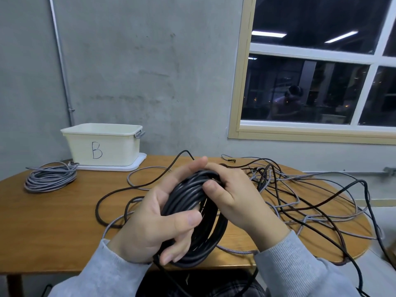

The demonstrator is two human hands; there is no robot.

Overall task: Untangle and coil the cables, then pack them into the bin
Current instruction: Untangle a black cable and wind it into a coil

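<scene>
A thick coil of black cable [192, 202] hangs above the near edge of the wooden table [53, 206]. My left hand [154, 224] holds the coil from the left, thumb across its front and fingers curled under it. My right hand [233, 196] grips the top of the coil, thumb pressing on the strands. Loose black cable [321, 202] and grey braided cable [287, 213] lie tangled over the right half of the table. A coiled grey cable [50, 179] rests at the far left. The cream bin [102, 144] marked B stands behind it.
The bin sits on a white lid or tray [137, 165] against the grey wall. A window is at the upper right. Black cable hangs off the table's right edge and down past my lap.
</scene>
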